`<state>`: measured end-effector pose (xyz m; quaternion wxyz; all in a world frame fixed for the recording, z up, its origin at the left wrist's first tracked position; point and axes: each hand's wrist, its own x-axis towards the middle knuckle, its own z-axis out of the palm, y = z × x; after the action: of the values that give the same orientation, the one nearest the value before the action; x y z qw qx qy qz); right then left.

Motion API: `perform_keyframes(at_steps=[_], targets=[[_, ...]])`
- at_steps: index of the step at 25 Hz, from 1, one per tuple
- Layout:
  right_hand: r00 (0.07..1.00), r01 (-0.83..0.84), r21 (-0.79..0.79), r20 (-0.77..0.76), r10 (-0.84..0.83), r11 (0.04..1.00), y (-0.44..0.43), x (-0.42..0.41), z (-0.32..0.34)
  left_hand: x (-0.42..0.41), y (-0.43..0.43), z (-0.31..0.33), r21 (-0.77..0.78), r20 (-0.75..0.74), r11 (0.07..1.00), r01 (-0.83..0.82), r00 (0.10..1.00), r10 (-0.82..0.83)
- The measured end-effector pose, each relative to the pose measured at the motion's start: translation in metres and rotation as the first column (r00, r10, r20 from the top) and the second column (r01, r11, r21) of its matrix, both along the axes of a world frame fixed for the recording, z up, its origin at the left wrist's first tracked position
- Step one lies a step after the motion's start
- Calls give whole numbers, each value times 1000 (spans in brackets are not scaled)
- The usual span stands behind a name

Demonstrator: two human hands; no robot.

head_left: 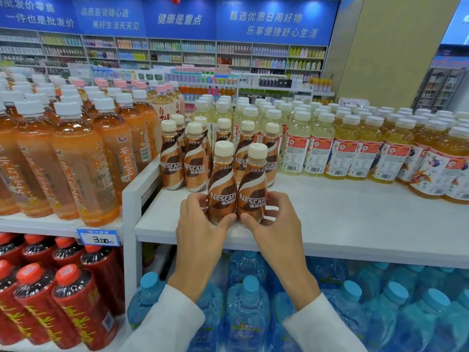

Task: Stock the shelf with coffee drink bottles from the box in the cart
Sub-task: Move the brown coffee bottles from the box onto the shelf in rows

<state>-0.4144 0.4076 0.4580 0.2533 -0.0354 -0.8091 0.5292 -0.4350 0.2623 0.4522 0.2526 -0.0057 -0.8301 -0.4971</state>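
Two brown Nescafe coffee bottles with cream caps stand side by side near the front edge of the white shelf (342, 219). My left hand (200, 224) grips the left coffee bottle (221, 184) low on its body. My right hand (271, 222) grips the right coffee bottle (253, 184) the same way. Behind them stand several more coffee bottles (194, 158) in rows at the shelf's left end. The box and the cart are out of view.
Pale yellow drink bottles (317, 146) and orange-yellow ones (436, 163) fill the shelf's back and right. Tall orange tea bottles (76, 158) crowd the neighbouring shelf on the left, behind a white divider (142, 184). Blue water jugs (248, 308) and red bottles (73, 301) sit below.
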Motion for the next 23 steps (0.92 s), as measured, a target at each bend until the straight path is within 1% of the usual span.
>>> perform_keyframes(at_steps=[2, 5, 9, 15, 23], targets=[[1000, -2, 36, 24, 1, 999, 0, -17, 5, -13, 0, 8, -43, 43, 999, -32, 998, 34], [1000, 7, 67, 19, -8, 998, -2, -44, 9, -35, 3, 17, -73, 83, 996, -53, 995, 59], [999, 22, 82, 22, -24, 996, -6, -67, 16, -55, 11, 24, -94, 86, 993, -67, 993, 76], [999, 27, 90, 30, -30, 996, -8, -80, 18, -68, 19, 23, -12, 89, 993, -114, 989, 114], [999, 34, 94, 33, -37, 995, -7, -89, 15, -78, 21, 26, -37, 100, 988, -150, 983, 153]])
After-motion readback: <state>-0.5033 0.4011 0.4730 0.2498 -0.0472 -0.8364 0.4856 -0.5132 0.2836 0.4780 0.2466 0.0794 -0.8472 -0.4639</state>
